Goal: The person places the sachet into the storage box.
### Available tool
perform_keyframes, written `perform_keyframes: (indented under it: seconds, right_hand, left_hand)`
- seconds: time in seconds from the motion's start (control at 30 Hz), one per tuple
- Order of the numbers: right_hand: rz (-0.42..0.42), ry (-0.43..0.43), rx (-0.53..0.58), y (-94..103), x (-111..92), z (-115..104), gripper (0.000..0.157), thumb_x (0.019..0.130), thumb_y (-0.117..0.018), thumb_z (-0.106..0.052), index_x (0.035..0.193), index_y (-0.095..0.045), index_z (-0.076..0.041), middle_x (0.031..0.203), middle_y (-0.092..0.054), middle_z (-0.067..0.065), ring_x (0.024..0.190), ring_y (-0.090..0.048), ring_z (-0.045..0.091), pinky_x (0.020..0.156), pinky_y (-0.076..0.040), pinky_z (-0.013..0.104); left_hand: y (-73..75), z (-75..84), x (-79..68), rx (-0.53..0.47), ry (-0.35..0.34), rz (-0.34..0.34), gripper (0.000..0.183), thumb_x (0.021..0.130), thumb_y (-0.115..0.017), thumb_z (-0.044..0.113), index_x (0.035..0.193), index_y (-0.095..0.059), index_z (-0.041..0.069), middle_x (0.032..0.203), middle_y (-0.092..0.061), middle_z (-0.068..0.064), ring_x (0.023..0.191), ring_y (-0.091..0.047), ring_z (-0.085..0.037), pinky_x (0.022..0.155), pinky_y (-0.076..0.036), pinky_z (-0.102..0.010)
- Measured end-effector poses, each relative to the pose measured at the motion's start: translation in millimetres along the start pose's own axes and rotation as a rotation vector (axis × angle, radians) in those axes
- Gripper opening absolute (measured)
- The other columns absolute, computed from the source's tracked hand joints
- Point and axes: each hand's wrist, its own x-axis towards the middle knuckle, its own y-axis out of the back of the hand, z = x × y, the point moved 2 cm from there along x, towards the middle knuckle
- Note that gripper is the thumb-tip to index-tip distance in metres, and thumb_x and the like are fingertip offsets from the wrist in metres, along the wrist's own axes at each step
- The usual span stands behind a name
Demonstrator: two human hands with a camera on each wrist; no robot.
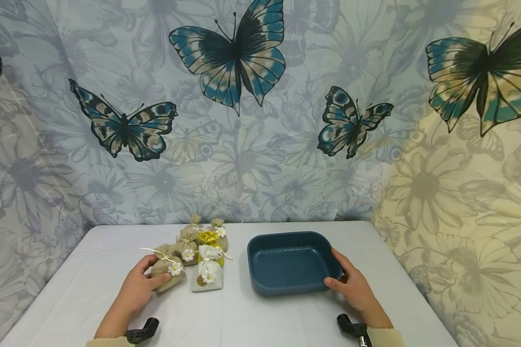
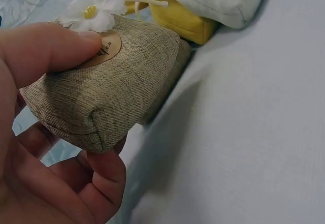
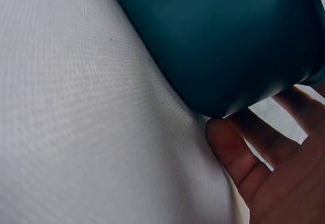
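My left hand [image 1: 134,285] grips a beige burlap sachet [image 1: 170,280] at the left of the table. In the left wrist view the thumb presses beside the sachet's white daisy [image 2: 94,8] and round label, while the other fingers curl beneath. The held sachet's neck is tied with a pale cord. My right hand [image 1: 357,288] holds the right end of a dark blue rectangular dish [image 1: 282,290], thumb at the near corner and fingers along the side. The right wrist view shows fingertips against the dish's outer wall [image 3: 218,41]. The inside of the dish is bare.
Beside the held sachet stand a white sachet [image 1: 208,277], a yellow sachet [image 1: 208,237] partly behind it, and more beige sachets [image 1: 188,245] farther back. A white cloth covers the table [image 1: 243,323]. Butterfly-printed fabric [image 1: 243,168] hangs behind the table.
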Motion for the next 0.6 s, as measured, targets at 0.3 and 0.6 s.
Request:
perform_keyframes:
  seconds: [0.3,0.6]
  right_hand:
    - [0.030,0.019,-0.078,-0.8,1.4,-2.3,0.084,0.083,-0.083,-0.017,0.153,-0.038,-0.003,0.151,-0.040,0.017,0.118,-0.052,0.033,0.078,-0.051,0.026]
    - [0.018,0.005,-0.040,-1.9,0.3,2.5,0.085,0.084,-0.082,-0.013,0.154,-0.036,-0.005,0.153,-0.037,0.018,0.125,-0.049,0.044,0.081,-0.053,0.026]
  left_hand:
    - [6.1,37.2,-9.6,-0.171,-0.061,-0.002,0.059,0.091,-0.075,0.012,0.140,-0.045,-0.002,0.145,-0.040,-0.022,0.116,-0.054,-0.035,0.078,-0.053,-0.029]
    - [-7.4,68.8,-6.8,-0.285,-0.195,-0.081,0.053,0.089,-0.072,-0.001,0.135,-0.046,-0.007,0.130,-0.048,-0.019,0.099,-0.063,-0.023,0.076,-0.055,-0.032]
